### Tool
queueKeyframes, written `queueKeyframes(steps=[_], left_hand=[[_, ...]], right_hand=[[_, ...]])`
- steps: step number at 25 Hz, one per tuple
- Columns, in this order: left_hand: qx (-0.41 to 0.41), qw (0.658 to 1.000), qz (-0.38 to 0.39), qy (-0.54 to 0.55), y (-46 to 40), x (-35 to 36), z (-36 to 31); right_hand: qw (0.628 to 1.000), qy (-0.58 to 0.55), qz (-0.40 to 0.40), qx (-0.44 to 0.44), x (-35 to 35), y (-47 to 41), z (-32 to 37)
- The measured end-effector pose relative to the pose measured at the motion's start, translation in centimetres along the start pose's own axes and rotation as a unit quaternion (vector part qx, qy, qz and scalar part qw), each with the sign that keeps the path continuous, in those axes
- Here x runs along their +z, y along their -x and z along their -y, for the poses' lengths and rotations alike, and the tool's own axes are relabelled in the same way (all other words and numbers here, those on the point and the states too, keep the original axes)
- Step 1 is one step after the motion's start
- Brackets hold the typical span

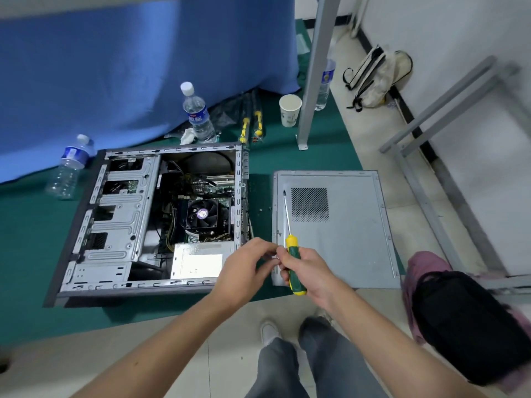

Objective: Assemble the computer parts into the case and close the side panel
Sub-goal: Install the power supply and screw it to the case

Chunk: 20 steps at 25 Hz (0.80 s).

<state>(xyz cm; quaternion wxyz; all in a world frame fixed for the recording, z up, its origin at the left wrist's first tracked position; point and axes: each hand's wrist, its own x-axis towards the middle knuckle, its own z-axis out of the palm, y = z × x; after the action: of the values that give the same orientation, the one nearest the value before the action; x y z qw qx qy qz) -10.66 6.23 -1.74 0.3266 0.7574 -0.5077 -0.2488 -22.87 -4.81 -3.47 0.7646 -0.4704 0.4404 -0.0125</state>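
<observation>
1. Your right hand gripped the screwdriver by its handle, shaft pointing away, ready to drive.
2. Your left hand pinched something tiny at the handle, likely a screw; can't tell.
3. The case lay open on the green mat, internals up for access.
4. The side panel lay flat just right of it, not yet fitted.

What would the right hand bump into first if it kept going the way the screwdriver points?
Probably the side panel. The right hand holds the screwdriver with its tip aimed away over the panel. Depth is unclear, so it may pass just above.
</observation>
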Motion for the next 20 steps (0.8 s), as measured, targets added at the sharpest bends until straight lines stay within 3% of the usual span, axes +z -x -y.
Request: queueKeyframes(steps=[7,11,12,16,20], left_hand=[[-0.067,0.988,-0.043,0.135,0.4,-0.5,-1.6],[-0.132,0.962,-0.050,0.235,1.2,-1.2,-2.5],[-0.146,0.953,-0.060,0.257,1.3,-1.4,-2.6],[-0.169,0.938,-0.092,0.290,1.5,-2.3,-3.1],[-0.158,0.937,-0.103,0.294,1.5,-2.8,-3.8]], right_hand=[[0.999,0.008,0.035,-0.013,-0.3,1.6,0.8],[0.978,0.164,-0.038,-0.124,-1.3,3.2,1.5],[0.956,0.235,-0.058,-0.163,-2.0,3.6,1.5],[0.799,0.533,-0.125,-0.249,-5.3,5.1,1.2],[0.745,0.609,-0.136,-0.236,-7.8,6.3,1.4]])
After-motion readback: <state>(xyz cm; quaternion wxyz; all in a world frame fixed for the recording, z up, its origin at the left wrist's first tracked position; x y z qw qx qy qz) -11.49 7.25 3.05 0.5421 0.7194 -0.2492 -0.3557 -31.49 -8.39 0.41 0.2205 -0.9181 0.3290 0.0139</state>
